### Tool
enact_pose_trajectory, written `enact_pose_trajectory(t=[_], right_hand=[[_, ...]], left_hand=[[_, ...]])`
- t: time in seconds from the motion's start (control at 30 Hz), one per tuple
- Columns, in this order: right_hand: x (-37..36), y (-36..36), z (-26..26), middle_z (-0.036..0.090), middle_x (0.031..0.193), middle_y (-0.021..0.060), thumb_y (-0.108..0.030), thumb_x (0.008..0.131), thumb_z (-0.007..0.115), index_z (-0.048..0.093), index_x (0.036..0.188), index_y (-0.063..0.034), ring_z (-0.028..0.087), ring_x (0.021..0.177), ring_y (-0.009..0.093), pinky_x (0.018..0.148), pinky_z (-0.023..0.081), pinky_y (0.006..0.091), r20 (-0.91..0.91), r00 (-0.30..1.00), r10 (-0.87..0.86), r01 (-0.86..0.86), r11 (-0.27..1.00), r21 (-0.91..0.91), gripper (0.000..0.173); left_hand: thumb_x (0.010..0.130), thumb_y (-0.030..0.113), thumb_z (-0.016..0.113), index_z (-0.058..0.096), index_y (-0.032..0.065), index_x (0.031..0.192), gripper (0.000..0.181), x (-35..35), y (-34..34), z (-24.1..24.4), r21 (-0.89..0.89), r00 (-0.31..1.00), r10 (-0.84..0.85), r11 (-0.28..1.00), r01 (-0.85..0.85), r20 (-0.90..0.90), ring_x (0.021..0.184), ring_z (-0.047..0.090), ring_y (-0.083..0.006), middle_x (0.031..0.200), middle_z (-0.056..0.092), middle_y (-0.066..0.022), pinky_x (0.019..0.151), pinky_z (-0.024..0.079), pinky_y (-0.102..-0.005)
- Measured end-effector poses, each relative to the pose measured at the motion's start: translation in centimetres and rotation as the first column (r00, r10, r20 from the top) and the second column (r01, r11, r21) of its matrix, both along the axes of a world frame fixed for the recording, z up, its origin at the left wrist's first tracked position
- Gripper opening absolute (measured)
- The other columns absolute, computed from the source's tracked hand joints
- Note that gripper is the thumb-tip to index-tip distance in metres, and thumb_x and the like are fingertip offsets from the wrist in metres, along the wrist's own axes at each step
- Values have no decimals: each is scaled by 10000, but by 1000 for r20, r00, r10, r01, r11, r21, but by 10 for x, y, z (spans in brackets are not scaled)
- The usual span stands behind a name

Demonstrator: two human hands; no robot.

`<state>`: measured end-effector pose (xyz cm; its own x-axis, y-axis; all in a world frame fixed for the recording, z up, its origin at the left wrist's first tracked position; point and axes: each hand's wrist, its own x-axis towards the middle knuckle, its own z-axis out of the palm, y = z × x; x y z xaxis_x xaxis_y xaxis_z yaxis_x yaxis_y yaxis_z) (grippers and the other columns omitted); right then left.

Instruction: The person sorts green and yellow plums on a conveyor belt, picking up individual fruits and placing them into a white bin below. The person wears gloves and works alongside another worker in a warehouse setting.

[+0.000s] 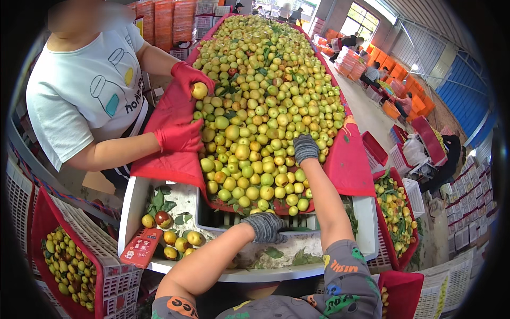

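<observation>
A long heap of green-yellow jujube fruits (259, 119) lies on a red cloth (350, 159) over a sorting table. My right hand (306, 149), in a grey knitted glove, rests on the heap's right side; whether its fingers hold a fruit cannot be told. My left hand (264, 228), gloved alike, is at the heap's near edge, over the rim of the table's slatted opening, palm down and fingers pointing right; its underside is hidden. Several browner fruits (181, 244) and green leaves (160, 201) lie on the table's near left corner.
Across the left edge, a co-worker in red gloves (179, 135) holds a fruit (199, 91). A red phone-like case (141, 247) lies on the near left corner. Red-lined crates of fruit stand at left (67, 267) and right (396, 215). Other people and orange crates are farther back.
</observation>
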<state>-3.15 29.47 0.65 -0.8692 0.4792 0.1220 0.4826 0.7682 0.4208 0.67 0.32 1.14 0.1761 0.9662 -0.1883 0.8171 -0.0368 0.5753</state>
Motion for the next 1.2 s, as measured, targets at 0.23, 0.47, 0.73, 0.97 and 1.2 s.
enact_pose_trajectory(t=[0.23,0.47,0.73,0.97,1.2], right_hand=[[25,-2,-15,514,1282,130,-94,869,528,575,1184,-71,541,1117,288,945,456,355,-60,991,122,-123,992,-11,320],[20,-21,10,617,1053,69,-133,830,628,607,1087,-84,621,799,234,660,540,318,-508,695,-508,-370,353,-859,262],[-40,-44,15,451,1311,143,-99,774,676,537,1241,-113,487,1179,310,1012,414,373,-277,951,137,-233,907,-351,487],[-10,-41,6,626,954,66,-201,851,672,547,1191,-79,603,783,157,608,510,279,-358,725,-589,-592,-267,-760,383],[107,-30,28,612,878,51,-451,941,473,541,1103,-45,570,618,108,411,454,187,-211,731,-649,-674,-639,-369,443]], left_hand=[[825,444,585,592,30,1129,514,-1,2,-1,-3,1000,-5,1000,5,4,916,612,-362,974,638,-214,829,479,-423],[826,433,580,598,33,1121,497,0,-1,-2,-7,1000,23,1000,-23,-11,920,612,-360,983,639,-212,832,478,-420],[830,412,572,611,35,1082,455,1,-2,7,-30,1000,3,1000,-3,-27,932,617,-349,979,647,-199,840,483,-429],[833,416,567,612,47,1082,448,2,-1,-1,5,1000,-11,1000,11,-21,919,619,-355,964,648,-198,831,485,-428],[821,421,592,628,50,1020,423,0,1,-3,27,999,-12,1000,13,-36,858,621,-363,898,646,-200,775,489,-431]])
